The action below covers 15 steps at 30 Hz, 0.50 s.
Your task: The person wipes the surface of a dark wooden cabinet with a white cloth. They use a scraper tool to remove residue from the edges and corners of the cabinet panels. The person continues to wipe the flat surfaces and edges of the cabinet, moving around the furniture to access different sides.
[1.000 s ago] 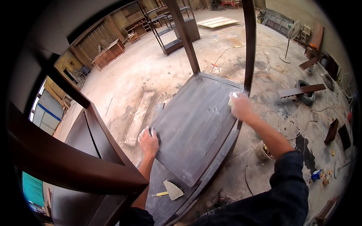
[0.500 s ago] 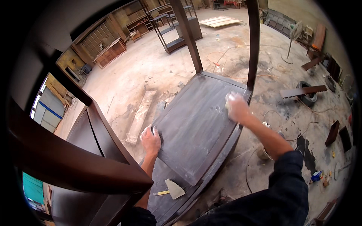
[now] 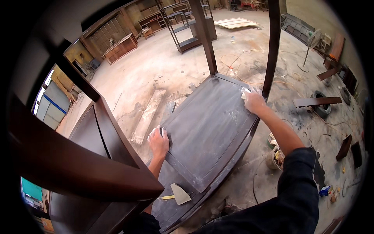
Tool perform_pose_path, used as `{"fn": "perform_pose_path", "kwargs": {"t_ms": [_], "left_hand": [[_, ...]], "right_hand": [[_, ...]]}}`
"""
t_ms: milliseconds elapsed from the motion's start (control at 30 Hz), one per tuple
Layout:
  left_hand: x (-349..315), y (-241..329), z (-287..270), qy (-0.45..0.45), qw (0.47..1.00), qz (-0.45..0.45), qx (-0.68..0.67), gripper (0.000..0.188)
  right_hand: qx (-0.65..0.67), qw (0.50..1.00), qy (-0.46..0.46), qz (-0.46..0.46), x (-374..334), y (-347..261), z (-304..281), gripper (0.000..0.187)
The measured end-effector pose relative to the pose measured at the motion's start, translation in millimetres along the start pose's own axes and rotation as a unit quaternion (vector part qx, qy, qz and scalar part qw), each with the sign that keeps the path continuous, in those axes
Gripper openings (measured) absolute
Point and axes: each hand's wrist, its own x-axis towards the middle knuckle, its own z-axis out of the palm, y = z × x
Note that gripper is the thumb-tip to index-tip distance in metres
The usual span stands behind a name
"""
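A dark wooden shelf panel (image 3: 210, 128) with dusty, pale-smudged patches lies before me, posts rising from its far side. My right hand (image 3: 255, 103) is closed on a small pale piece of sandpaper (image 3: 245, 93), pressed on the panel by the far right corner, close to the right post (image 3: 271, 50). Much of that piece is hidden by the fingers. My left hand (image 3: 159, 142), whitened with dust, grips the panel's left edge. On the lower board nearer me rest a pale, torn, sheet-like scrap (image 3: 180, 194) and a yellow strip (image 3: 166, 197).
Close on the left stands another dark wooden frame (image 3: 89, 167), its curved rail passing over my left forearm. A bucket (image 3: 274, 159) stands on the floor to the right, with hoses, a tyre (image 3: 321, 107) and loose boards beyond. Farther back are a shelf unit (image 3: 187, 43) and a pale panel (image 3: 237, 23).
My right hand has slid the sandpaper toward the panel's far right corner, near the post. My left hand keeps its grip on the edge. The view has shifted slightly.
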Motion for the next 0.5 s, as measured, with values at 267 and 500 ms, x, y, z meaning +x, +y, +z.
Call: {"fn": "perform_pose_path", "kwargs": {"t_ms": [267, 500], "left_hand": [[-2, -10, -6, 0.015, 1.0, 0.005, 0.018, 0.046], [2, -17, -11, 0.029, 0.999, 0.003, 0.015, 0.045]], "right_hand": [[0.002, 0.972, 0.134, -0.192, -17, -23, 28, 0.049], [0.052, 0.968, 0.104, -0.224, -31, -46, 38, 0.05]]}}
